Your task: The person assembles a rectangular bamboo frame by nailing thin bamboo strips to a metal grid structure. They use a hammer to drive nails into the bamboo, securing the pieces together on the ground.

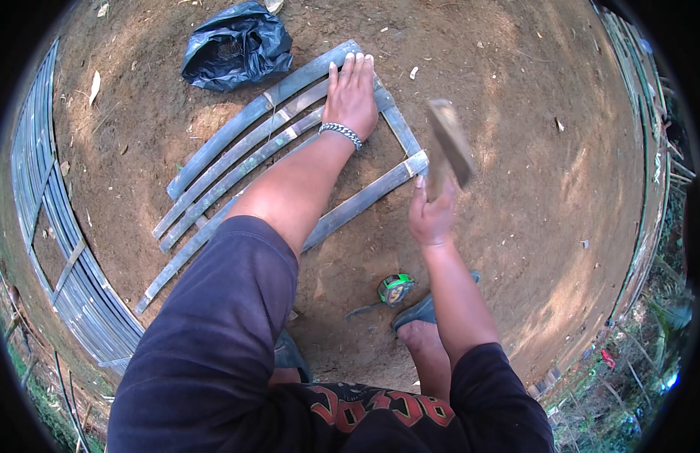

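Observation:
My left hand [353, 102], wearing a chain bracelet at the wrist, lies flat with fingers stretched over the upper right ends of several bamboo slats [240, 137]. The slats run side by side, slanting down to the left on the soil. At their right ends a short crosspiece [399, 130] reaches down to another slat [365, 202], set apart from the others. My right hand [433, 217] is wrapped round the handle of a hammer [452, 142], raised just right of that corner. Motion blurs the hammer's head. My left forearm hides part of the slats.
A black plastic bag [236, 47] sits beyond the slats. A green tape measure [395, 288] lies near my sandalled foot [421, 313]. At the far left rests a long slatted panel [78, 264]. Bamboo poles [643, 143] line the right edge, with plants outside.

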{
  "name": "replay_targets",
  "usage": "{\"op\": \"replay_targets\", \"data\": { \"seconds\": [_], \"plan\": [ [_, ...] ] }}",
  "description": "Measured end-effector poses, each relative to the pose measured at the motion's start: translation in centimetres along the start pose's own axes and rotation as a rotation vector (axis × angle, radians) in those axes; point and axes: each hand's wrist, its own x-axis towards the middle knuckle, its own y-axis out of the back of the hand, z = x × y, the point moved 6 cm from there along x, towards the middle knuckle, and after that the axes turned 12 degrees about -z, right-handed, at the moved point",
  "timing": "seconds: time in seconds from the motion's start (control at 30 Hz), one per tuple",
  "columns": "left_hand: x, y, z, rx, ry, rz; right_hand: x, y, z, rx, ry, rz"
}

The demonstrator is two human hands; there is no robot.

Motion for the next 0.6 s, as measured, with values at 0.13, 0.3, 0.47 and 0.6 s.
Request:
{"op": "replay_targets", "data": {
  "seconds": [0.13,0.3,0.47,0.6],
  "plan": [
    [0.0,0.1,0.0,-0.04,0.021,-0.027,1.4,-2.2,2.0,-0.103,-0.302,-0.418],
    [-0.2,-0.3,0.1,-0.02,0.008,-0.029,0.2,-0.8,1.1,0.121,-0.099,-0.046],
    [-0.1,0.2,0.0,-0.036,0.019,-0.032,0.8,-2.3,2.9,-0.088,-0.414,-0.418],
    [0.0,0.0,0.2,-0.003,0.001,-0.027,0.4,-0.5,1.2,0.09,-0.075,-0.021]
  ]
}}
